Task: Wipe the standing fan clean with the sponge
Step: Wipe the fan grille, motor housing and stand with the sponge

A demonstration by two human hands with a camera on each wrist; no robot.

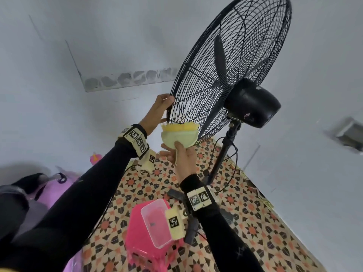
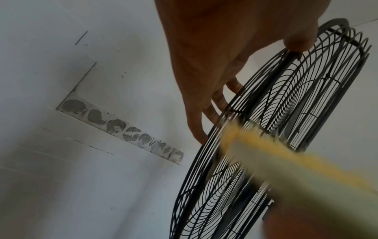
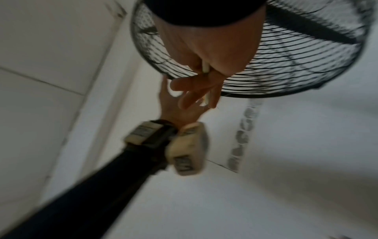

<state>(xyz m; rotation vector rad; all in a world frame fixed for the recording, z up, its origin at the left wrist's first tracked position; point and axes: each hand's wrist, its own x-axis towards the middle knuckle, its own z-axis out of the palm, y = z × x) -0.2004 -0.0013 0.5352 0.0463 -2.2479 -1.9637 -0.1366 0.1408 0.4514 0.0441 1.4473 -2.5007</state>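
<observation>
The black standing fan [image 1: 253,103] stands on a patterned mat, its wire cage [image 1: 225,65] tilted toward me. My left hand [image 1: 157,112] grips the cage's lower left rim, fingers curled over the wires [image 2: 296,40]. My right hand [image 1: 182,156] holds a folded pale green and yellow sponge [image 1: 179,135] and presses its yellow edge against the bottom of the cage. In the left wrist view the sponge [image 2: 286,163] is a blurred yellow streak across the cage [image 2: 266,129]. The right wrist view is blurred, showing my right hand's fingers [image 3: 196,90] under the cage [image 3: 286,67].
A pink stool [image 1: 145,246] with a clear plastic tub [image 1: 155,222] on it stands just below my right wrist. The fan's pole [image 1: 222,156] and its cable [image 1: 229,154] run down to the mat [image 1: 255,222]. Purple and black bags [image 1: 49,185] lie at the left. White walls surround.
</observation>
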